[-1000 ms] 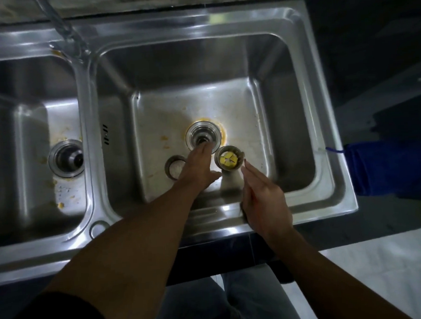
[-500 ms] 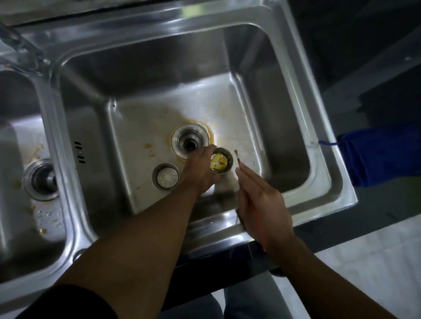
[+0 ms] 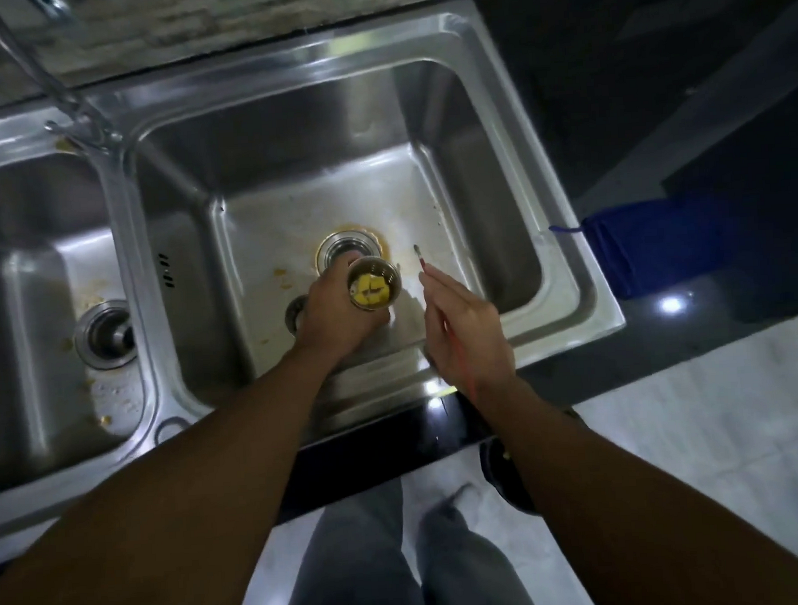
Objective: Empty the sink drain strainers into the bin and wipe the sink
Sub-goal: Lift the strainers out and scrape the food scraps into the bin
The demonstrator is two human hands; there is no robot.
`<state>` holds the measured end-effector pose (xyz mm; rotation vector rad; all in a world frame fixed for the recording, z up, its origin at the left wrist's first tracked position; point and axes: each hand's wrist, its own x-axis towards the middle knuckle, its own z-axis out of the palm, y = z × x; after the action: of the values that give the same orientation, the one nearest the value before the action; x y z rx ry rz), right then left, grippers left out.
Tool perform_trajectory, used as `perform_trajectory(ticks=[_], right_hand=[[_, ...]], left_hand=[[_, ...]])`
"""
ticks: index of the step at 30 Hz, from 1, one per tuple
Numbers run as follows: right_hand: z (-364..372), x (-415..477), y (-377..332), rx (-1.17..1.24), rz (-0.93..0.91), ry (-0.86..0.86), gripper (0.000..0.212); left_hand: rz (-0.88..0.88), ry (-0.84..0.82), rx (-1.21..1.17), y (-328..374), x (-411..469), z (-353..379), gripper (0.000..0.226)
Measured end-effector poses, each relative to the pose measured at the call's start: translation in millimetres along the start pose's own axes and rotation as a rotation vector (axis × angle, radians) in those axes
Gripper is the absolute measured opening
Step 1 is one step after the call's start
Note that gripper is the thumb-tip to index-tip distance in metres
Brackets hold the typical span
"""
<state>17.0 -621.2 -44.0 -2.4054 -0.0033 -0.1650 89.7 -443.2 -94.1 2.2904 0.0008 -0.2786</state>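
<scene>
My left hand (image 3: 337, 312) is closed around a small metal drain strainer (image 3: 374, 286) with yellow food scraps in it, lifted above the floor of the right basin (image 3: 468, 169). Just behind it lies the open drain hole (image 3: 344, 253), ringed by an orange stain. A second round strainer (image 3: 294, 311) lies on the basin floor, mostly hidden by my left hand. My right hand (image 3: 466, 333) hovers to the right with fingers stretched out; a thin red stick (image 3: 425, 266) with a grey tip runs along it. The left basin (image 3: 26, 285) has its own drain (image 3: 107, 333) and scattered crumbs.
A blue cloth (image 3: 653, 247) lies on the dark counter right of the sink. The tap (image 3: 53, 96) rises from the divider at the back left. Below the counter edge are my legs and a pale tiled floor (image 3: 699, 416).
My left hand closed on the strainer with the yellow scraps and lifted it off the basin floor. The view shifted, moving the sink right in frame.
</scene>
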Motion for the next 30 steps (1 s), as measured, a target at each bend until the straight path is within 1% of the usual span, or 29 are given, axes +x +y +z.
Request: perform_trajectory(ticks=[3, 4, 6, 11, 15, 19, 23, 27, 30], right_hand=[[-15, -3, -10, 0.142, 0.007, 0.194, 0.026], [-23, -7, -12, 0.189, 0.033, 0.245, 0.025], [-46, -23, -10, 0.267, 0.119, 0.294, 0.028], [-100, -102, 17, 0.216, 0.184, 0.555, 0.027], [-133, -167, 57, 0.186, 0.323, 0.714, 0.024], [-157, -222, 89, 0.183, 0.486, 0.782, 0.025], [-169, -262, 119, 0.160, 0.598, 0.866, 0.024], [-167, -294, 138, 0.167, 0.671, 0.841, 0.024], [-159, -310, 146, 0.189, 0.782, 0.815, 0.024]], left_hand=[[0.095, 0.038, -0.015, 27, -18, -5, 0.070], [0.111, 0.050, -0.038, 37, -24, -5, 0.070], [0.121, 0.070, -0.045, 59, -38, 0, 0.072], [0.215, 0.073, -0.004, 117, -75, 46, 0.076], [0.316, 0.016, -0.025, 167, -109, 96, 0.079], [0.447, -0.029, -0.076, 202, -152, 139, 0.082], [0.541, -0.081, -0.044, 215, -184, 182, 0.080], [0.536, -0.211, 0.067, 207, -197, 220, 0.085], [0.580, -0.314, 0.158, 189, -198, 249, 0.080]])
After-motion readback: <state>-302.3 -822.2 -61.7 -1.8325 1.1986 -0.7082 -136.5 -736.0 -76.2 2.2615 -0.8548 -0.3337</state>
